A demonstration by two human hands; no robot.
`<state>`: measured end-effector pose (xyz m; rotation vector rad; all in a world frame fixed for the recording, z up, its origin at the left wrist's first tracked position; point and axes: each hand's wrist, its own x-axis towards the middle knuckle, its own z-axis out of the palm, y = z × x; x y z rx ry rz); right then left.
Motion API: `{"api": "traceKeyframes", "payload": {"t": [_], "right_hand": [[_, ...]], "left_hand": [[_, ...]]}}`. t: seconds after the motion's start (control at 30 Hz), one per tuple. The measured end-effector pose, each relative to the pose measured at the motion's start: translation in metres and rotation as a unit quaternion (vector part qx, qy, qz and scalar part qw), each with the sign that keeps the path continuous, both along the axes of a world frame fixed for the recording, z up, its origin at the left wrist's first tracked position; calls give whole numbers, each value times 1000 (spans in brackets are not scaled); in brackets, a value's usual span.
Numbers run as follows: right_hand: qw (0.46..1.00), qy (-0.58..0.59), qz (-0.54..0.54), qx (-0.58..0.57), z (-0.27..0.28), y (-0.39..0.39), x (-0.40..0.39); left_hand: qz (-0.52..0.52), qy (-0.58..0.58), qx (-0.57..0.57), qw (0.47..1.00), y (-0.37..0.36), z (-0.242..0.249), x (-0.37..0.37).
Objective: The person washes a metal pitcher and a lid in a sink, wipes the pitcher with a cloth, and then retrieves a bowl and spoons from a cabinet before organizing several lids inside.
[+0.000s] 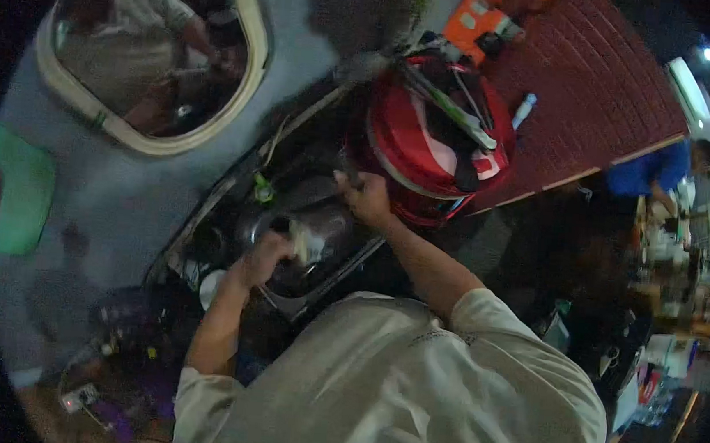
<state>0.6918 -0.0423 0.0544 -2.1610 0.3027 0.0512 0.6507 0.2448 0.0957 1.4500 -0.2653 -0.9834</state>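
- Left hand point(266, 258): fingers curled closed around a pale item point(310, 246), blurred, held over the dark glossy object point(332, 220).
- Right hand point(366, 199): fingers partly curled near the far edge of the same object; whether they grip anything cannot be told.
- Dark glossy object: located in front of the torso, beneath both hands.
- Red bag-like item point(397, 146): positioned just beyond the right hand.
- Framed mirror point(255, 58): located at upper left.
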Motion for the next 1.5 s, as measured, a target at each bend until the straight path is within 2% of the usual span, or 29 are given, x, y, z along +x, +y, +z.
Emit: {"api": "traceKeyframes", "payload": {"t": [0.03, 0.07, 0.1, 0.13, 0.17, 0.2, 0.27, 0.37, 0.4, 0.43, 0.5, 0.53, 0.63, 0.7, 0.77, 0.83, 0.9, 0.93, 0.97, 1.0, 1.1, 1.2, 1.27, 1.33, 1.4, 1.43, 1.47, 1.5], "right_hand": [[995, -84, 50, 37, -26, -4, 6], [978, -169, 101, 70, -39, -6, 11], [981, -150, 116, 45, -24, -1, 7], [982, -132, 132, 19, -6, 4, 3], [975, -147, 160, -47, -1, 9, 4], [976, -153, 150, -49, 0, 18, 5], [962, -191, 176, -89, 0, 33, 5], [952, -254, 157, -65, 14, 43, 1], [952, -259, 145, -70, 21, 37, -4], [966, -214, 139, -37, 29, 27, -9], [984, -118, 134, -17, 22, 13, -8], [984, -123, 125, -22, 6, 18, -6], [982, -165, 87, -24, -6, 36, -15], [945, -302, 120, 20, 22, 37, -21], [955, -282, 90, 3, 18, 22, -18], [975, -213, 67, -9, 7, -4, -22], [981, -184, 51, -20, -12, -7, -24], [987, -153, 44, -21, -20, -3, -25], [982, -178, 47, 35, -26, 4, -24], [981, -182, 55, 29, -21, 6, -22], [984, -146, 62, 81, 40, 22, -33], [974, -223, 30, 36, -4, 10, -13], [979, -202, -25, 13, -23, -5, -4], [982, -178, -69, -2, -28, -10, -6], [976, -187, -108, 21, -17, -5, -10], [976, -185, -109, 24, -7, -1, -11], [981, -125, -140, 56, 4, 3, -11], [980, -63, -168, 88, 11, 5, -9]], "left_hand": [[-202, -266, 145, 932, -2, 2, 3], [-300, -389, 215, 844, -5, -3, -2], [-379, -507, 263, 728, -7, -7, -7], [-257, -593, 288, 707, -7, -25, -18], [-196, -635, 292, 687, -15, -28, -16], [-132, -671, 297, 666, -22, -30, -13], [-152, -591, 343, 715, -56, -12, -9], [-176, -488, 391, 761, -101, 10, -4], [-194, -480, 377, 768, -103, 6, -2], [-219, -469, 342, 784, -101, -3, 3], [-298, -392, 215, 843, -87, -29, 22], [-319, -377, 194, 848, -83, -35, 25], [-307, -443, 265, 799, -88, -22, 14], [-267, -497, 316, 763, -104, -1, 9], [-246, -521, 332, 747, -111, -1, 11], [-292, -465, 275, 789, -89, -55, 35], [-366, -315, 166, 860, -78, -104, 59], [-368, -319, 162, 858, -81, -107, 59], [-346, -340, 169, 858, -84, -110, 56], [-341, -350, 178, 854, -83, -106, 52], [-333, -364, 236, 837, -78, -89, 43], [-289, -384, 328, 813, -69, -57, 52], [-240, -365, 395, 808, -57, -31, 62], [-169, -310, 438, 827, -36, 4, 70], [-71, -224, 346, 909, -13, 40, 64], [3, -190, 185, 964, -2, 52, 59], [1, -190, 188, 964, -1, 59, 53], [181, -187, 110, 959, -6, 65, 43]]}}
